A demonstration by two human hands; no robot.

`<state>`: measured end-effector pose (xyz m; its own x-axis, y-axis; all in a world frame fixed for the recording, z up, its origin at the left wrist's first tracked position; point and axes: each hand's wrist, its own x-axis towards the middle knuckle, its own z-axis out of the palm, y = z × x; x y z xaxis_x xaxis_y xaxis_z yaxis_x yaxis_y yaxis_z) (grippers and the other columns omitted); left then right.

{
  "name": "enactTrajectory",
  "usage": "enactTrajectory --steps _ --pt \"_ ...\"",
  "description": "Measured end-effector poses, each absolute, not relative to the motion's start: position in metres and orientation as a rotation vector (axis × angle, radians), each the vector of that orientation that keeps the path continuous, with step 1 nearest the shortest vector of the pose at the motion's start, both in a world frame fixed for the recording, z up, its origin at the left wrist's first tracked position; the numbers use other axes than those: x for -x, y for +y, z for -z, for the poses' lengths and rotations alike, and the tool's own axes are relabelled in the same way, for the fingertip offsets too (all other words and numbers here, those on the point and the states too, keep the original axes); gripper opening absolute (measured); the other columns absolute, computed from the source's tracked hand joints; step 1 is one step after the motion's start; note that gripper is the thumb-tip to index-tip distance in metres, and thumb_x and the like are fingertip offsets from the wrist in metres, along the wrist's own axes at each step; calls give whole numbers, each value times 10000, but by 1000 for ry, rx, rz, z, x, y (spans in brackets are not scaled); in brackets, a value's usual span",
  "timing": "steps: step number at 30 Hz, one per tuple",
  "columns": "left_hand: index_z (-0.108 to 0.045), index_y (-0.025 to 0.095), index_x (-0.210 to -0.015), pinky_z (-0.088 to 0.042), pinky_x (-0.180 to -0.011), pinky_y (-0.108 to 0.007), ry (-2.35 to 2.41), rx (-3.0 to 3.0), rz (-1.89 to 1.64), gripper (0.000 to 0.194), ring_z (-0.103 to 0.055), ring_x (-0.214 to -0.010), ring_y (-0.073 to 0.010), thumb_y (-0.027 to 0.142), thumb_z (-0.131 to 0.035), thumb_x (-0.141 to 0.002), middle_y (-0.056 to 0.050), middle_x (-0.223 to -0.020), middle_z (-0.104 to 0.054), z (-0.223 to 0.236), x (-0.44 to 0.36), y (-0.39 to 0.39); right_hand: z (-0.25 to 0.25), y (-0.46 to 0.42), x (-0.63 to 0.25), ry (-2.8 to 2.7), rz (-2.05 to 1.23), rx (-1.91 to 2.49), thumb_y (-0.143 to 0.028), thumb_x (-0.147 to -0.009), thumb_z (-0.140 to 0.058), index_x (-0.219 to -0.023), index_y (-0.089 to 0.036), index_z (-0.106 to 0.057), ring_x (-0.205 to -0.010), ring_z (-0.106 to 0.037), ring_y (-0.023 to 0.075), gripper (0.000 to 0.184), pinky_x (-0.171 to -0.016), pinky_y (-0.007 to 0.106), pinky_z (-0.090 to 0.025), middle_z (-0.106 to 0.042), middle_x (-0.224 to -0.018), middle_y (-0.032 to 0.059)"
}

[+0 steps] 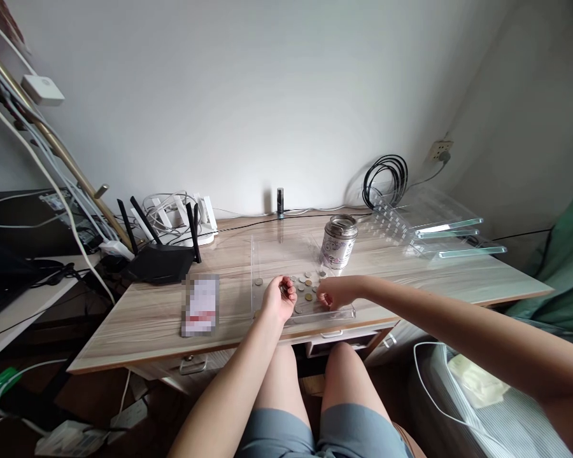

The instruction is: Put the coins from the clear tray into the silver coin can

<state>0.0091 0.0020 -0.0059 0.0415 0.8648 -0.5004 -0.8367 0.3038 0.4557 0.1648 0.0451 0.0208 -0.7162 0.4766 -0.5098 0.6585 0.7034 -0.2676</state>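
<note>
Several coins point(308, 297), silver and gold-coloured, lie spread over a clear plastic tray point(272, 254) on the desk. My left hand point(280, 298) is turned palm up above the tray, its fingers curled round what look like coins. To its right, my right hand point(332, 293) reaches down among the coins with fingers bent together. Whatever its fingertips may hold is hidden. Behind that hand stands a round patterned tin point(339, 243), upright, its top showing a recessed lid.
A phone-shaped blurred item point(201, 305) lies left of the tray. Farther left are a black router point(160, 262) and a white router point(205, 219). At the back stands a small dark bottle point(280, 202). Clear acrylic shelves point(444, 222) and a coiled black cable point(386, 181) are right.
</note>
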Motion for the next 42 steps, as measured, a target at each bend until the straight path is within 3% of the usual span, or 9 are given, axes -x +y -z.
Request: enactTrajectory --steps 6,14,17,20,24,31,34,38,42 --pt "-498 101 -665 -483 -504 -242 843 -45 -1256 200 -558 -515 -126 138 -356 -802 -70 -575 -535 11 -19 7 -37 54 -162 2680 697 -1112 -174 -587 -606 -669 -140 -602 -581 -525 100 89 -520 191 -368 -614 -654 3" --pt "-472 122 -650 -509 -514 -252 777 -68 -1243 199 -539 -477 -112 132 -371 -821 -35 -547 -518 5 -25 5 -54 46 -146 2999 838 -1207 -235 -634 -591 -828 -159 -608 -643 -556 102 210 -531 174 -400 -634 -742 9" --pt "-456 124 -635 -462 -431 -181 762 -1 -1283 210 -513 -451 -84 122 -366 -825 -29 -534 -505 4 -21 4 -52 45 -149 3079 697 -1257 -239 -693 -545 -867 -168 -603 -663 -562 103 196 -565 183 -403 -636 -772 17" --pt "-412 138 -584 -268 -276 -109 736 28 -1278 257 -363 -328 -28 147 -354 -834 19 -461 -418 3 -17 3 -36 45 -152 2925 468 -1334 -230 -702 -545 -790 -174 -613 -644 -562 115 124 -566 199 -383 -634 -738 21" --pt "-384 150 -557 -127 -239 -123 693 30 -1273 274 -222 -276 -10 169 -352 -828 59 -426 -323 2 -9 3 -4 41 -150 2742 394 -1405 -249 -673 -593 -856 -165 -597 -708 -566 160 202 -558 216 -357 -629 -792 55" --pt "-476 121 -706 -493 -481 -203 811 57 -1387 146 -569 -534 -113 51 -366 -770 -35 -559 -513 -5 -1 18 11 41 -146 2804 486 -1434 -162 -644 -578 -764 -151 -594 -665 -544 124 122 -549 193 -356 -626 -769 38" --pt "-491 92 -792 -527 -562 -253 852 -10 -1375 169 -620 -642 -160 0 -357 -746 -76 -642 -560 -10 2 31 -9 48 -150 2961 599 -1466 -173 -673 -552 -731 -166 -599 -610 -534 100 75 -548 185 -370 -623 -689 8" --pt "-504 48 -817 -512 -536 -207 858 -188 -1317 182 -636 -707 -182 -17 -348 -749 -138 -719 -590 -20 11 57 -58 77 -175 3196 396 -1996 -236 -700 -522 -776 -190 -621 -634 -538 110 133 -561 203 -379 -635 -724 11" --pt "-523 41 -813 -394 -372 -107 776 -338 -1220 157 -575 -549 -78 1 -379 -767 -149 -788 -615 -27 26 81 -93 121 -208 2734 -38 -2635 -273 -649 -551 -742 -204 -638 -672 -538 144 145 -524 223 -348 -638 -741 20"
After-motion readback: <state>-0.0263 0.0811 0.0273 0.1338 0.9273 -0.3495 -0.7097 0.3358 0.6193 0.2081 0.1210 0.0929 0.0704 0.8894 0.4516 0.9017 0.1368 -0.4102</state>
